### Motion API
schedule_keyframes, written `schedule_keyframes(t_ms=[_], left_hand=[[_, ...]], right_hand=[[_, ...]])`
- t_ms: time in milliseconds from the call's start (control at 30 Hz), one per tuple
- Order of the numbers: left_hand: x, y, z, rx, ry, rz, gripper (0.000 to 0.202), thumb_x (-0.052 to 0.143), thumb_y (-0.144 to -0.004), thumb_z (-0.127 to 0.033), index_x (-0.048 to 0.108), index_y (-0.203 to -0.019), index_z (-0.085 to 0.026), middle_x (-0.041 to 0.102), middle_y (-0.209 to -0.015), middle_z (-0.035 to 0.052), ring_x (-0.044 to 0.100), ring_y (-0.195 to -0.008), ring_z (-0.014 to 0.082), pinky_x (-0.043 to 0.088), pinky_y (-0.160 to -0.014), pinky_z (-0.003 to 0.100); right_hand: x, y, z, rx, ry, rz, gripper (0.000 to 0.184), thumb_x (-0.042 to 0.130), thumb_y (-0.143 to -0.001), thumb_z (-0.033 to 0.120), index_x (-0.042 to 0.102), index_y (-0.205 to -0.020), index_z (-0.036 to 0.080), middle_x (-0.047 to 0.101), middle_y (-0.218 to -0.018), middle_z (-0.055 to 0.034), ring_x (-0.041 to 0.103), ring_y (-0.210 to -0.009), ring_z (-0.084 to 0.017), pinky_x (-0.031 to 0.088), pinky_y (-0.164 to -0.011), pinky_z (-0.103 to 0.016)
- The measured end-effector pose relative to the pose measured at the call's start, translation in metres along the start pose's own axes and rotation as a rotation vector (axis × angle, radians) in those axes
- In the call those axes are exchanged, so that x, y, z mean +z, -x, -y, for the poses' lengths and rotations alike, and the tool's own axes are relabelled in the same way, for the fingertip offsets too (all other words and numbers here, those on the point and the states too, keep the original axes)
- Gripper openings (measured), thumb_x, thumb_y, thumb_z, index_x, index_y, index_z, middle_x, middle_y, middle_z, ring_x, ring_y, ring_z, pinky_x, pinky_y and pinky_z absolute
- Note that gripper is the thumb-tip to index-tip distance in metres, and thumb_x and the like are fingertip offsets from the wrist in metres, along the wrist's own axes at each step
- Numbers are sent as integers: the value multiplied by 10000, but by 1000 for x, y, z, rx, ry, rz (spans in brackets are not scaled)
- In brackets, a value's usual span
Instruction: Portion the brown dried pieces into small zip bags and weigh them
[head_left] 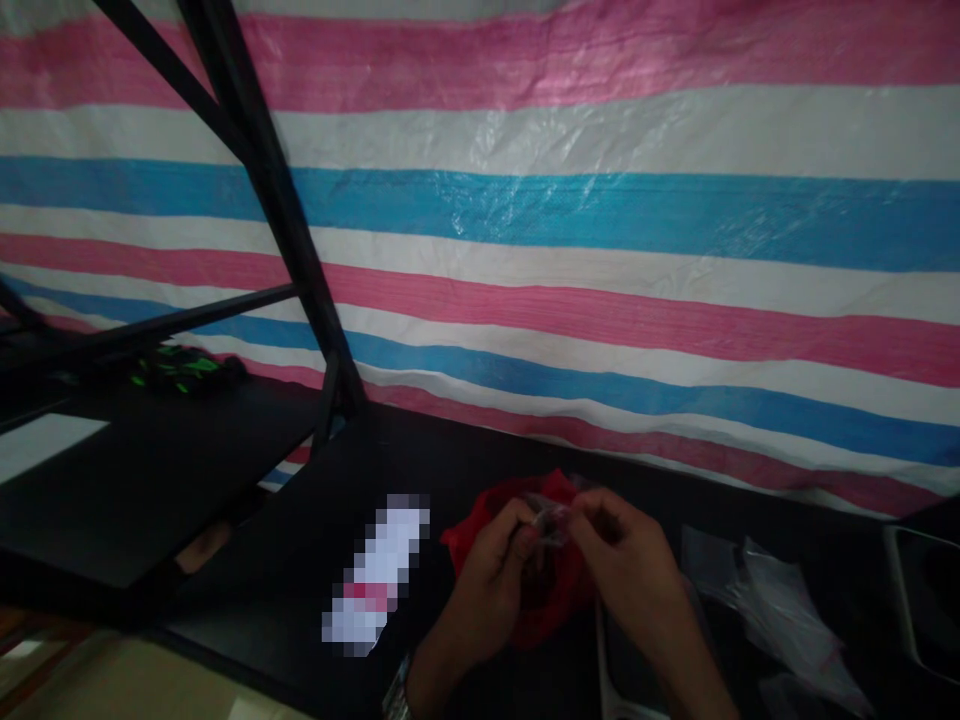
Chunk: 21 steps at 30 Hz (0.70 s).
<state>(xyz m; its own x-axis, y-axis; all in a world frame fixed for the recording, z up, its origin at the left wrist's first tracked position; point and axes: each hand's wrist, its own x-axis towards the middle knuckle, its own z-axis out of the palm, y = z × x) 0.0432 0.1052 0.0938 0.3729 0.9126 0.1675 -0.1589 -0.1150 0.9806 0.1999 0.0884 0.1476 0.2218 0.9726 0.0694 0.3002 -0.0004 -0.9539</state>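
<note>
My left hand (pixel 491 575) and my right hand (pixel 626 565) are raised close together over a black table (pixel 300 560). Both pinch a small clear plastic piece (pixel 551 520) between their fingertips. Right behind and under the hands lies a red plastic bag (pixel 544 600), partly hidden by them. What the clear piece is I cannot make out.
A pink, white and blue striped tarp (pixel 600 250) hangs behind the table. A black metal rack (pixel 247 170) with a shelf stands left, with a green and black object (pixel 184 368) on it. Clear plastic bags (pixel 780 610) lie right. A blurred white item (pixel 375 575) lies left of the hands.
</note>
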Motion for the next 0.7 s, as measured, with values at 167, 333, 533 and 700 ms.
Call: schedule_keyframes(t_ms=[167,333,533,700], left_hand=[[-5,-3,-4,118,-34,-160,398,521,-1060,-562,614,-882,-219,594,-803,-14,556,-729,145,460,-699,254],[-21,-3,-5,225,-129,-311,402,515,-1062,-552,644,-884,-217,636,-834,7,577,-752,161,461,-700,261],[-20,-3,-4,159,-280,-211,375,468,-1082,-496,693,-1000,-208,719,-980,65,636,-852,202,484,-786,311],[-10,-5,-1,92,-267,-41,355,422,-1102,-424,710,-1110,-216,745,-1001,58,641,-844,193,489,-792,305]], right_hand=[[9,-1,-5,-59,-82,38,370,665,-894,547,766,-1007,208,804,-986,-85,746,-874,-238,576,-803,-320],[23,5,-18,6,179,171,458,471,-1021,538,726,-1226,218,790,-1222,-130,750,-1121,-277,533,-1013,-393],[11,10,-19,223,632,101,497,406,-1046,465,729,-1278,168,813,-1090,-226,796,-1004,-400,553,-882,-492],[0,-2,-24,129,387,120,658,266,-1038,594,803,-1010,215,825,-1028,-195,779,-1076,-391,548,-987,-522]])
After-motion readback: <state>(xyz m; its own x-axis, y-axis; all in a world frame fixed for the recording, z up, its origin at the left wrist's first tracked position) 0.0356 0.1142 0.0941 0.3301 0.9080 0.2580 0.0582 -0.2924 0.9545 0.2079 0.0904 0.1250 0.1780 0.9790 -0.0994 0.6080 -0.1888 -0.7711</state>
